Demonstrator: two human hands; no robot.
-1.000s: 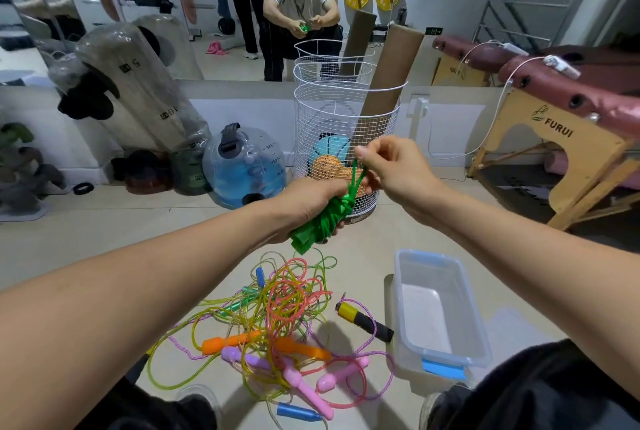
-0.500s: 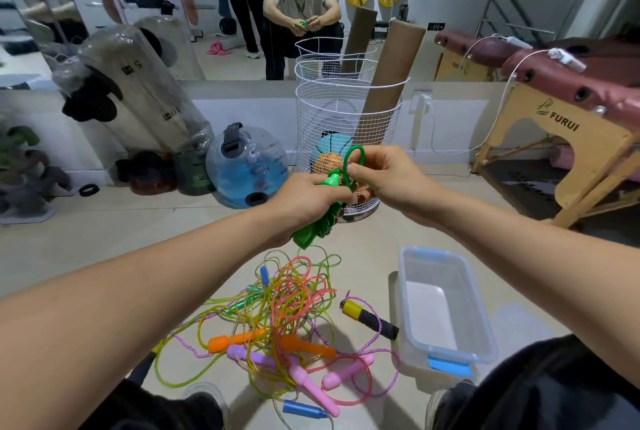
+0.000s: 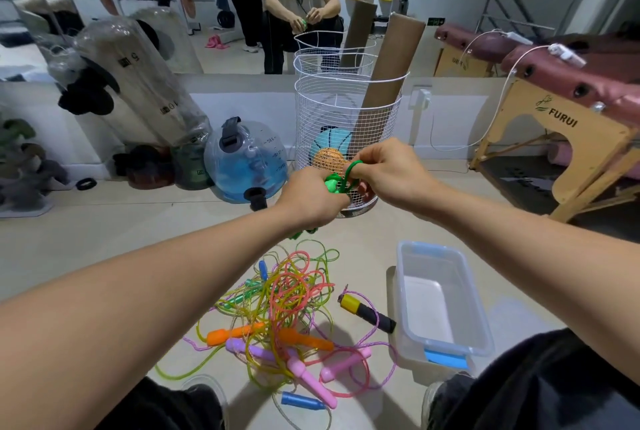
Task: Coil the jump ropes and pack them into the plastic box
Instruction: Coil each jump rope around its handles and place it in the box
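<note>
The plastic box (image 3: 446,305) sits empty on the floor beside a tangled pile of ropes (image 3: 287,305), uncoiled. Above, the left hand (image 3: 311,197) grips the green rope (image 3: 341,180); the right hand (image 3: 388,170) pinches its loop.

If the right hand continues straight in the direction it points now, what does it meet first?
The right hand points leftward at the left hand, so it would likely meet the green jump rope between them, then that hand.
</note>
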